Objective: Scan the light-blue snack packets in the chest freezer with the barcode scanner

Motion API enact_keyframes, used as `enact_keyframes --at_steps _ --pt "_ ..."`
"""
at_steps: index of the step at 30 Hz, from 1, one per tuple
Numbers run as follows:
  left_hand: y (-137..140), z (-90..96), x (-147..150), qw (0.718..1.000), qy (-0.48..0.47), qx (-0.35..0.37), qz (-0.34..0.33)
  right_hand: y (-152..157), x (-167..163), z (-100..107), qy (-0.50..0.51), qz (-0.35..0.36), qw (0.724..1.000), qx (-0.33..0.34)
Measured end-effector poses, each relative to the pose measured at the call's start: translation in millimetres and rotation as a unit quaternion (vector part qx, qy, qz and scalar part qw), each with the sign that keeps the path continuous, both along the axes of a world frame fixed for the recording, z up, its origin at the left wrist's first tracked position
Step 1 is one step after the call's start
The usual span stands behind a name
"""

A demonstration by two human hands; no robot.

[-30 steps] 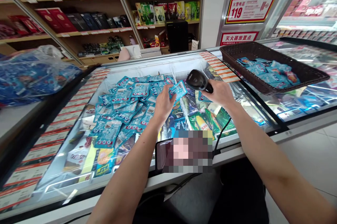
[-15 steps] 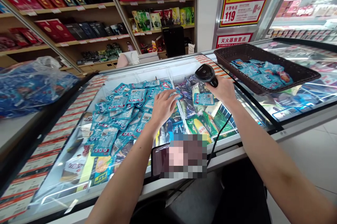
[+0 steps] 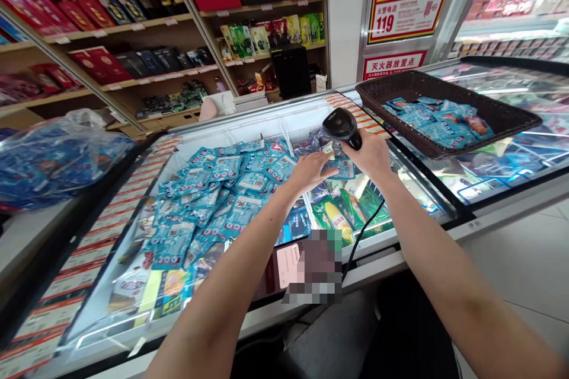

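Note:
My right hand point(image 3: 372, 156) grips a black handheld barcode scanner point(image 3: 340, 125), its head pointing left over the chest freezer. A cable hangs down from it. My left hand point(image 3: 311, 172) is stretched out with thumb and fingers apart, at the left end of a single blue packet point(image 3: 343, 169) lying on the freezer glass beneath the scanner. Whether the fingertips touch that packet I cannot tell. Left of my left hand, a heap of blue packets point(image 3: 213, 189) is spread over the glass. At the front edge lies a phone point(image 3: 287, 266) with a lit screen, partly blurred out.
A brown woven basket point(image 3: 498, 107) with more blue packets stands on the freezer at right. On the left sits a clear plastic bag point(image 3: 66, 153) full of blue packets. Shelves point(image 3: 146, 79) with boxes and bottles line the back; a black box point(image 3: 291, 73) stands before them.
My left hand has moved right, from the edge of the heap to the single packet beneath the scanner. My right hand still holds the scanner at nearly the same place.

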State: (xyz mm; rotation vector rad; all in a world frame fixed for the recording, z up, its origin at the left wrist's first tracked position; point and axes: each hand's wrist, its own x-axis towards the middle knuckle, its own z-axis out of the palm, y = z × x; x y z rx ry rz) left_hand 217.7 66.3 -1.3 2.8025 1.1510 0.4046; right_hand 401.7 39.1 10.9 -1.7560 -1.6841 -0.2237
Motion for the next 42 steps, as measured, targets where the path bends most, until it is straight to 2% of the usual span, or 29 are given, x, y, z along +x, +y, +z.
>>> enact_keyframes --at_steps 3,6,10,11,15,18,24,32,42 --pt "1 -4.0 -1 1.000 0.023 0.019 0.006 -2 -1 1 -0.001 0.003 1.000 -0.017" --pt "-5 -2.3 -18 0.998 0.004 0.038 0.057 -4 -5 3 -0.008 0.016 1.000 -0.012" --pt "-17 7.0 -57 0.988 -0.100 0.025 0.113 -8 -12 4 -0.032 0.048 0.998 -0.004" --pt "-21 8.9 -67 0.984 -0.124 0.020 0.125 -9 -14 4 -0.040 0.057 0.998 -0.004" --pt "-31 7.5 -104 0.948 -0.212 0.006 0.238 -14 -23 3 -0.077 0.106 0.991 -0.002" --pt "-33 -0.7 -120 0.928 -0.253 0.015 0.273 -17 -31 0 -0.103 0.149 0.983 -0.010" --pt "-29 -7.3 -128 0.927 -0.255 0.009 0.275 -23 -46 -6 -0.138 0.210 0.968 -0.025" --pt "-31 -11.3 -128 0.934 -0.247 0.005 0.259 -29 -63 -9 -0.145 0.252 0.956 -0.035" --pt "-31 -14.5 -127 0.936 -0.245 0.015 0.252 -29 -66 -10 -0.155 0.247 0.956 -0.031"
